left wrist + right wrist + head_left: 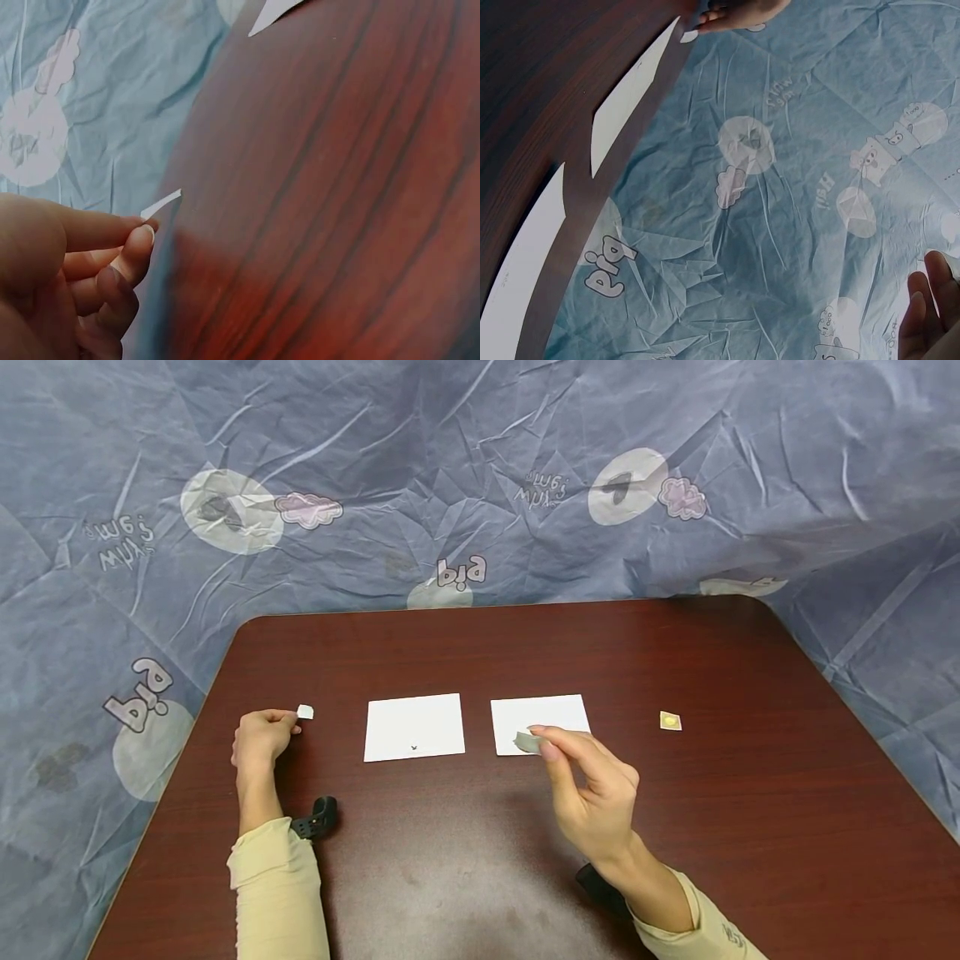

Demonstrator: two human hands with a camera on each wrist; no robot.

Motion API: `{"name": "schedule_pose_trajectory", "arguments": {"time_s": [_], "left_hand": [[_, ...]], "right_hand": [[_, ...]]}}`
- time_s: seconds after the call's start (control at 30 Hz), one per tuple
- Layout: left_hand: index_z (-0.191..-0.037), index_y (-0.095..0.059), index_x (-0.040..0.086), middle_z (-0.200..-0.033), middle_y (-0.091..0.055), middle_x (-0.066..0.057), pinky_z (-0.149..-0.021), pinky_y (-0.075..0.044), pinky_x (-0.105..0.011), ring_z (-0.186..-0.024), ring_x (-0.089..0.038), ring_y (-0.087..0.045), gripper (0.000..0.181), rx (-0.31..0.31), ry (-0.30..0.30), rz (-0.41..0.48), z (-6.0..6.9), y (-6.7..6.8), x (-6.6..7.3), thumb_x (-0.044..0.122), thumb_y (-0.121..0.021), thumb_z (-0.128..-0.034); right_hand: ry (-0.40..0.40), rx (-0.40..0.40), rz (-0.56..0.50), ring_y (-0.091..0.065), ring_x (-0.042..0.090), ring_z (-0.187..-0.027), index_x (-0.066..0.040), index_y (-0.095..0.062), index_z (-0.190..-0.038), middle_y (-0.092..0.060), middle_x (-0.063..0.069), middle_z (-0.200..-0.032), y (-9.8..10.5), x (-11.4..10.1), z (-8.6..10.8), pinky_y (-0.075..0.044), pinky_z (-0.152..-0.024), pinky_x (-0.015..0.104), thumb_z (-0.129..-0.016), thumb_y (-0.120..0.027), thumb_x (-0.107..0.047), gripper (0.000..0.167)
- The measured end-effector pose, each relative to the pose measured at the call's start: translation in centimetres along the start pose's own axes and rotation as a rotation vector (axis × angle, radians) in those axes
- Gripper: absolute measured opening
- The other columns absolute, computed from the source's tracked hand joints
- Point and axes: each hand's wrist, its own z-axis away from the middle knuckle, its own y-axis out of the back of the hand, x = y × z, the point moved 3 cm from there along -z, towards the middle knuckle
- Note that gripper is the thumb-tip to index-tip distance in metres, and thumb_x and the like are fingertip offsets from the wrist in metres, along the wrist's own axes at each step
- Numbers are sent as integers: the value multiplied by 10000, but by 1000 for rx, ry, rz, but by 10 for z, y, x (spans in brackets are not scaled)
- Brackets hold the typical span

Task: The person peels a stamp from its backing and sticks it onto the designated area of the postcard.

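My left hand [262, 739] pinches a small white piece of paper [305, 712] between thumb and fingertips near the table's left edge. The left wrist view shows this paper [162, 203] almost edge-on. My right hand [600, 785] is raised in front of the right white card [543, 710], pinching a small thin grey-green piece [527, 742] whose exact kind is unclear. That piece overlaps the card's lower edge in the head view. To the left lies another white card [415, 722] with a tiny dark mark near its lower edge.
A small square yellowish sticker-like piece [671, 721] lies right of the cards on the dark red-brown table [450, 827]. Behind the table hangs a wrinkled blue printed sheet [420, 468]. Black straps [318, 818] sit at the wrists.
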Motion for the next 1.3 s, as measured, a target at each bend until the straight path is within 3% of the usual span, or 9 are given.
{"name": "schedule_pose_trajectory", "arguments": {"time_s": [0.2,0.43,0.57,0.67,0.77,0.87,1.07,1.2,1.3], "left_hand": [[-1098,-697,58,-937,-697,-94,-849,-349,-581,-1066,-429,-496,315,24,43,7,0,5,-5,268,-496,-977],[-1148,-675,57,-1139,-629,-166,-889,-321,-596,-1131,-464,-455,345,50,73,39,2,12,-9,292,-476,-994],[-1167,-666,64,-1005,-685,-99,-904,-319,-588,-1145,-426,-462,370,76,46,77,4,15,-2,334,-482,-993],[-1188,-664,90,-868,-705,-1,-910,-332,-563,-1103,-359,-509,390,112,-2,120,9,19,12,375,-499,-979],[-1184,-671,111,-759,-683,99,-794,-394,-453,-874,-227,-571,397,140,-79,178,22,22,36,406,-529,-960],[-1156,-685,118,-723,-664,126,-648,-399,-328,-661,-118,-525,381,144,-182,230,40,22,64,408,-548,-952],[-1059,-716,90,-735,-672,-7,-519,-410,-231,-601,-106,-554,283,115,-485,297,78,12,111,321,-591,-954],[-1037,-717,57,-781,-676,-123,-545,-430,-229,-642,-131,-599,193,-12,-706,384,109,-1,137,197,-619,-947],[-1038,-721,61,-849,-695,-96,-608,-457,-253,-727,-134,-629,154,-139,-830,458,136,-11,154,132,-642,-927]], "right_hand": [[0,-1,6,-665,162,-740,133,-667,-852,-670,206,-779,0,0,-1,-517,-700,191,-959,-596,-158,318],[-7,-9,8,-664,164,-738,128,-670,-859,-672,202,-784,0,-1,-1,-515,-701,188,-960,-595,-157,311],[-9,-8,17,-667,167,-737,125,-672,-862,-675,197,-788,0,0,-1,-516,-701,191,-960,-595,-158,310],[-10,-3,26,-668,169,-738,125,-671,-863,-678,194,-792,0,1,-1,-516,-702,192,-961,-593,-161,312],[-15,1,34,-669,165,-739,124,-671,-868,-680,193,-794,0,1,-1,-514,-703,190,-962,-593,-167,316],[-25,1,40,-669,160,-737,122,-674,-879,-682,189,-795,0,1,-2,-514,-703,187,-962,-594,-172,316],[-43,-7,48,-672,164,-734,116,-679,-897,-686,184,-803,0,3,-1,-519,-708,191,-961,-595,-177,311],[-53,-16,53,-675,164,-739,112,-680,-908,-688,182,-811,0,3,-1,-520,-713,193,-961,-595,-180,309],[-60,-22,51,-676,158,-743,108,-682,-912,-689,178,-814,0,3,-1,-519,-712,192,-962,-593,-182,308]]}}
